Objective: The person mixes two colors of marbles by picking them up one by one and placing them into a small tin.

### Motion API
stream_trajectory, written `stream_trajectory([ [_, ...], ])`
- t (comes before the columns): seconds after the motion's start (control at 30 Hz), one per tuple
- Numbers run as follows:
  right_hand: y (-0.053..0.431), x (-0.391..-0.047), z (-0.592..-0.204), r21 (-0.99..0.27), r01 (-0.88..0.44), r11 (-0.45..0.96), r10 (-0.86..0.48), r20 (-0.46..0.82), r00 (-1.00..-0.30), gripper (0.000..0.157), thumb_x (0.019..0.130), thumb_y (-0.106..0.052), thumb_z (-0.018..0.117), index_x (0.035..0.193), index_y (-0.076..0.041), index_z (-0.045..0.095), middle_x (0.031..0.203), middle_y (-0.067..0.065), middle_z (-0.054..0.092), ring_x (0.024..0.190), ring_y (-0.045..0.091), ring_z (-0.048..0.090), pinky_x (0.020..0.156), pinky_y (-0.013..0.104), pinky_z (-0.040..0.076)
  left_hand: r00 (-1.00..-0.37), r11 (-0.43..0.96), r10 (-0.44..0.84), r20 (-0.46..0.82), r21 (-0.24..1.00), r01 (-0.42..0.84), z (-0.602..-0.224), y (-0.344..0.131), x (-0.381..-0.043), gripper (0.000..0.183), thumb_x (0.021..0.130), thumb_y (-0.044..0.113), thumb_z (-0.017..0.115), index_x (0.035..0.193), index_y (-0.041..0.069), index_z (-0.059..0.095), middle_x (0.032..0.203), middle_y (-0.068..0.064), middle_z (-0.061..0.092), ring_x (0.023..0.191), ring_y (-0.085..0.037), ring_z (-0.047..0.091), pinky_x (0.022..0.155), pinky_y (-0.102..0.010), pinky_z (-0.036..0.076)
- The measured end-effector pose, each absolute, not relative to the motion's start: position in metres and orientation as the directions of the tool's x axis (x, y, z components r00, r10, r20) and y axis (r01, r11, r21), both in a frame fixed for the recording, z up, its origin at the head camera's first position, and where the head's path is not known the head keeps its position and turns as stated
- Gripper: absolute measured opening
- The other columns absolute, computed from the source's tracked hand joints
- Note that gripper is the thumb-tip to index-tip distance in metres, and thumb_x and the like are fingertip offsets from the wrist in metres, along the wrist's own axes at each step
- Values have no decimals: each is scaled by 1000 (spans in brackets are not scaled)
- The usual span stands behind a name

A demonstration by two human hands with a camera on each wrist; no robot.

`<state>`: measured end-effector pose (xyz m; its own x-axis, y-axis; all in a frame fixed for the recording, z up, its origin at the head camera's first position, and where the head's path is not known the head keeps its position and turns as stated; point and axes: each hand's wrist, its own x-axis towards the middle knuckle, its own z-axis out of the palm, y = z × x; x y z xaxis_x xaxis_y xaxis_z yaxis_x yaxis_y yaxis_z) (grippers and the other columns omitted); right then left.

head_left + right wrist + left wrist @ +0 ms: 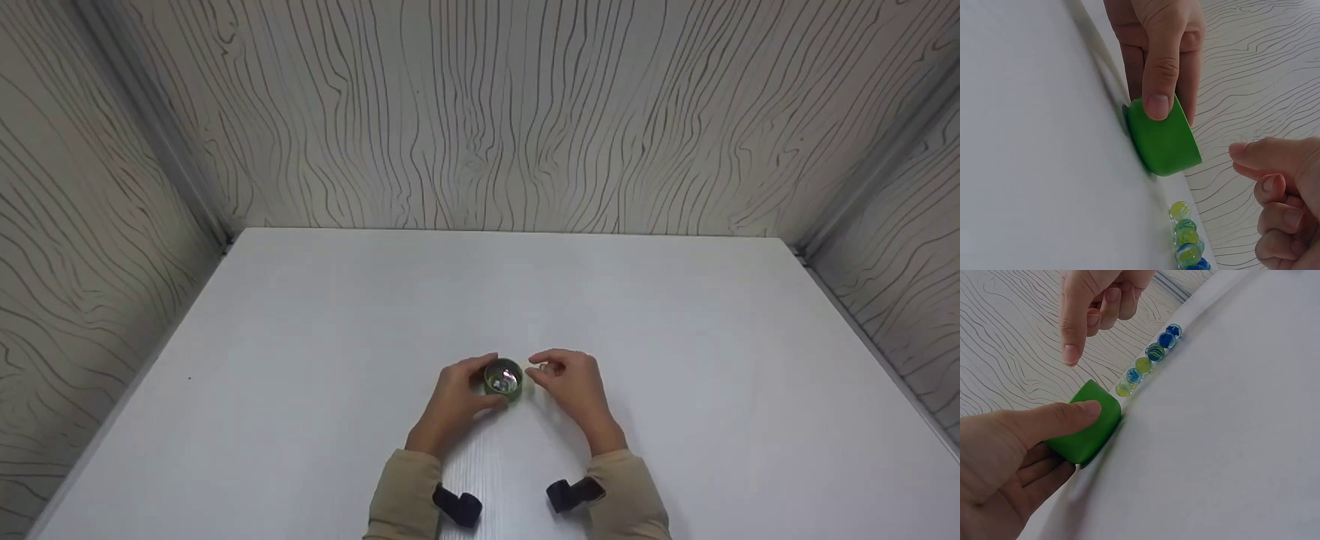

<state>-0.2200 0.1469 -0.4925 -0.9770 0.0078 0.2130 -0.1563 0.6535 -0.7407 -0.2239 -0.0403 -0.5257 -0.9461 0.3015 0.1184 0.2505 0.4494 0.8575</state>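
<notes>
Head view: high, wide, facing 12 o'clock and down over table (300, 322); wrist views: close, rolled, both share green cup (1086, 434), 8 o'clock in left view

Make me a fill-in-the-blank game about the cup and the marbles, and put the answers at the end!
1. The colour of the cup is ____.
2. The hand that holds the cup is the person's ____ one.
3. In the left wrist view, the number of marbles showing in a row is ____.
4. The colour of the tabletop is ____.

Missing words: green; left; six; white.
</notes>
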Motion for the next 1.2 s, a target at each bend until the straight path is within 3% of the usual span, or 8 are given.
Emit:
stream_trajectory([
  [0.43,155,-219,-486,-768,-46,639,57,106,-993,13,79,-10,75,90,-3,76,64,2,58,60,7,43,53,15,34,-949,425,293,118,873,240,-525,-41,-221,61,77,8,79,132,-1,55,130,-19,62,122,-31,60,106,-41,50],
  [0.9,166,-216,-478,-696,73,715,116,16,-993,11,78,-13,76,86,-5,76,60,-1,52,58,10,41,51,19,31,-946,431,304,111,870,240,-525,-40,-225,60,77,8,79,131,-3,55,131,-21,62,123,-34,59,106,-42,50],
  [1.2,176,-214,-473,-649,115,752,67,-99,-993,8,76,-6,75,83,-5,76,64,0,52,64,13,45,55,22,34,-947,426,301,115,872,241,-526,-40,-224,61,77,8,79,132,-4,54,131,-22,61,123,-34,59,106,-41,50],
])
